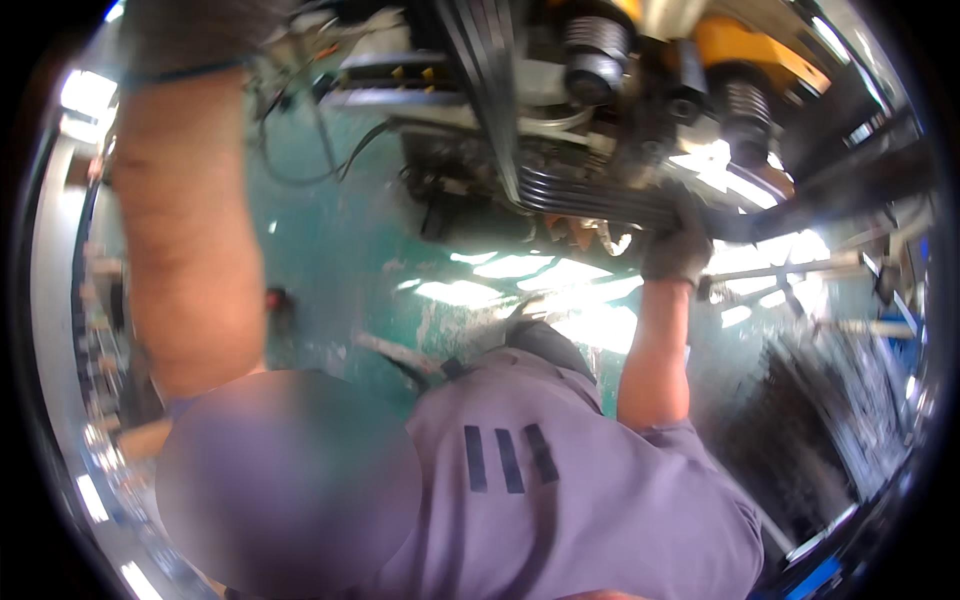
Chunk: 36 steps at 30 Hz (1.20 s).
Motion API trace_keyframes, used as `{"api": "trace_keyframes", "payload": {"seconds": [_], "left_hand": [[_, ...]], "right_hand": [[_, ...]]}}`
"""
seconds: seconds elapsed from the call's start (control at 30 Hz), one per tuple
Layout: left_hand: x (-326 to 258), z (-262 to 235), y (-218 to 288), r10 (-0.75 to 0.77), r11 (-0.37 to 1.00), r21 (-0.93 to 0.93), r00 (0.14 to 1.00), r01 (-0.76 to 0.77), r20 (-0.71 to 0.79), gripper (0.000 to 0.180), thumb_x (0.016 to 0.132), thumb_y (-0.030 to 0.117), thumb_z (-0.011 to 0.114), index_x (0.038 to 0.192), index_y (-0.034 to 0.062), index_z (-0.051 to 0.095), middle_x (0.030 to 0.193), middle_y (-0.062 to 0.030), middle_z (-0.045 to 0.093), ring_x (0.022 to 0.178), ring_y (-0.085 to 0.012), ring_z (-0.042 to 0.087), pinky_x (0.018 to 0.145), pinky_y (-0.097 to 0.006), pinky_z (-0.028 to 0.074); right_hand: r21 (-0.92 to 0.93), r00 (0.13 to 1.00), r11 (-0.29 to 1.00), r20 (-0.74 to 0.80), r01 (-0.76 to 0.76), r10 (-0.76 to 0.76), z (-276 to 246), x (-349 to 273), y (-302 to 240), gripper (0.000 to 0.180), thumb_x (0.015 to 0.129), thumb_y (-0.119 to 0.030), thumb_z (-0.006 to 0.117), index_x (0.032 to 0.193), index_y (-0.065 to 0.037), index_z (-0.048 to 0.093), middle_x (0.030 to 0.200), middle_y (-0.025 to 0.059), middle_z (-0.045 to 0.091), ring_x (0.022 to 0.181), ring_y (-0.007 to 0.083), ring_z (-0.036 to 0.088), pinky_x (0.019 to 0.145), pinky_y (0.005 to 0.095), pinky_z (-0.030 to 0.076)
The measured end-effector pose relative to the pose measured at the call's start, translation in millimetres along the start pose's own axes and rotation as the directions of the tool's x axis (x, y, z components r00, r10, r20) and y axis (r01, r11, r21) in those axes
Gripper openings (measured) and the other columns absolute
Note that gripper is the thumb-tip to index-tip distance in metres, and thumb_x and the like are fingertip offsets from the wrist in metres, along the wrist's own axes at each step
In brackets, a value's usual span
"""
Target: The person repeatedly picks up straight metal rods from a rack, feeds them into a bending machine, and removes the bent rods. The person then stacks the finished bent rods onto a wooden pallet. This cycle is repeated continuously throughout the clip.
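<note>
My right hand (678, 245), in a dark glove, reaches forward and is closed round a bundle of dark metal bars (590, 198). Several parallel bars come down from the top middle, bend sharply and run right to this hand. Stretched up to the far left is my left hand (195, 35), also in a dark glove. It is smeared by motion and cut by the upper edge, so its fingers and anything in them cannot be made out.
Machinery with yellow parts (760, 50) and a black cylinder (597, 45) stands ahead, above the bars. A loose cable (330, 150) hangs left of it. Dark stacked stock (810, 420) lies low on the right. Sunlit patches mark the green floor (320, 240).
</note>
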State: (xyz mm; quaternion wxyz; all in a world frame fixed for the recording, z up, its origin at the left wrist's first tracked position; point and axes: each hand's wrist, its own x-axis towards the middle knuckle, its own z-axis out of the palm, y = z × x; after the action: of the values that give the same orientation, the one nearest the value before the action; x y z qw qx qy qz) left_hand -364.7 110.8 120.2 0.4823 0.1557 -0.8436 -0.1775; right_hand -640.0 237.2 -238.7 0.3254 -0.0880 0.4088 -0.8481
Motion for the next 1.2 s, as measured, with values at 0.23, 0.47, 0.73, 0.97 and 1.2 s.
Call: {"api": "trace_keyframes", "payload": {"seconds": [0.23, 0.47, 0.73, 0.97, 1.2], "left_hand": [[-228.4, -89.4, 21.7, -0.129, 0.953, 0.229, 0.952, 0.196, -0.278, 0.024, 0.105, 0.018, 0.061, 0.116, 0.0001, 0.072, 0.098, -0.0111, 0.077, 0.089, -0.0209, 0.077, 0.083, -0.032, 0.063], [-455.4, -85.6, 113.0, -0.703, 0.654, -0.685, -0.076, 0.321, -0.707, 0.017, 0.092, 0.0, 0.064, 0.109, 0.0008, 0.062, 0.078, -0.013, 0.067, 0.07, -0.0257, 0.07, 0.065, -0.035, 0.059], [-688.4, 48.8, 268.9, -0.364, 0.701, -0.7, -0.777, 0.134, -0.513, 0.01, 0.094, -0.002, 0.061, 0.104, -0.0015, 0.062, 0.084, -0.0162, 0.068, 0.075, -0.0306, 0.071, 0.07, -0.041, 0.062], [-776.1, 95.1, 395.7, -0.06, 0.902, -0.429, -0.968, 0.052, -0.244, 0.005, 0.098, 0.002, 0.057, 0.094, 0.0001, 0.06, 0.081, -0.0144, 0.065, 0.067, -0.0291, 0.066, 0.064, -0.043, 0.059], [-778.4, 44.8, 549.1, 0.427, 0.769, -0.392, -0.862, 0.505, -0.273, 0.017, 0.1, 0.01, 0.063, 0.085, 0.0054, 0.057, 0.061, -0.0067, 0.054, 0.052, -0.0188, 0.057, 0.051, -0.036, 0.051]], "right_hand": [[-0.025, 0.977, 0.988, 0.146, -0.156, 0.158, 2.9, -97.4, 0.5, 0.025, 0.106, -0.027, 0.061, 0.092, -0.007, 0.065, 0.083, 0.0114, 0.069, 0.081, 0.0272, 0.067, 0.085, 0.047, 0.057], [-0.545, 0.862, 0.832, 0.368, -0.105, 0.349, 70.8, -176.7, 47.2, 0.029, 0.103, -0.025, 0.066, 0.082, -0.005, 0.059, 0.069, 0.0057, 0.053, 0.063, 0.0185, 0.053, 0.058, 0.0338, 0.045], [-0.799, 0.357, 0.592, 0.526, -0.103, 0.772, 56.6, -296.7, 163.1, 0.013, 0.097, 0.001, 0.068, 0.096, -0.007, 0.058, 0.064, 0.0009, 0.051, 0.05, 0.0103, 0.046, 0.046, 0.0264, 0.036], [-0.785, 0.034, 0.516, 0.56, 0.344, 0.828, 26.2, -477.7, 200.8, 0.015, 0.094, 0.0, 0.069, 0.089, -0.008, 0.058, 0.062, -0.0013, 0.05, 0.048, 0.01, 0.046, 0.043, 0.0272, 0.033], [-0.923, -0.309, 0.352, 0.292, 0.159, 0.905, -48.4, -628.8, 203.4, 0.015, 0.096, -0.007, 0.072, 0.103, -0.003, 0.059, 0.069, 0.0076, 0.06, 0.062, 0.0199, 0.059, 0.06, 0.0344, 0.045]]}}
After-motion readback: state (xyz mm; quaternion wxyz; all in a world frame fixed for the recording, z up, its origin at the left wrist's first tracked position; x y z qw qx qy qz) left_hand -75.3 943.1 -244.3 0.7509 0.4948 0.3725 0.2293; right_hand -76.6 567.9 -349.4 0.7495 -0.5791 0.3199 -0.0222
